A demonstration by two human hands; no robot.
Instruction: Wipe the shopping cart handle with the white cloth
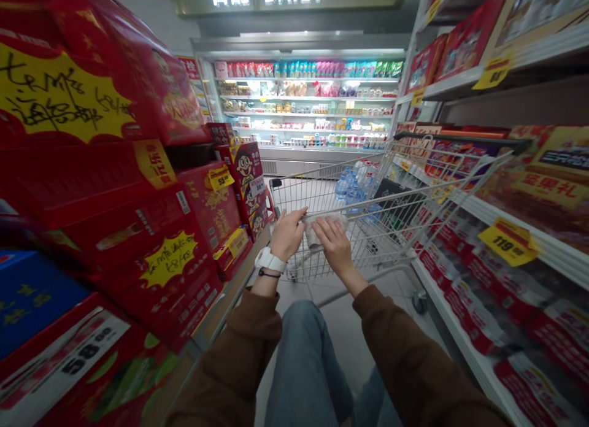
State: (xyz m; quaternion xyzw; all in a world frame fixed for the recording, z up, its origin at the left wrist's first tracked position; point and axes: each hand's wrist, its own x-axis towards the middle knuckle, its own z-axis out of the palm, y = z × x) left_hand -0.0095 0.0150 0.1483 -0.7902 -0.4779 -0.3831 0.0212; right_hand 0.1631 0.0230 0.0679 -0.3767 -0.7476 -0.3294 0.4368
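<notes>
A metal wire shopping cart [409, 209] stands turned across the aisle in front of me. My left hand [289, 234], with a white watch on its wrist, is closed over the cart's near upper rim. Beside it, my right hand [335, 243] presses a greyish-white cloth [315, 238] against the same rim, fingers bent over it. The cloth wraps round the rail between my two hands. Part of it is hidden under my right fingers.
Stacked red gift boxes [170, 255] line the left side. Shelves with a yellow price tag [508, 242] and packaged goods run along the right. Packs of water bottles [352, 184] are seen beyond the cart's wires. A lit refrigerated display [306, 108] spans the back. A cart wheel [419, 301] is near the right shelf.
</notes>
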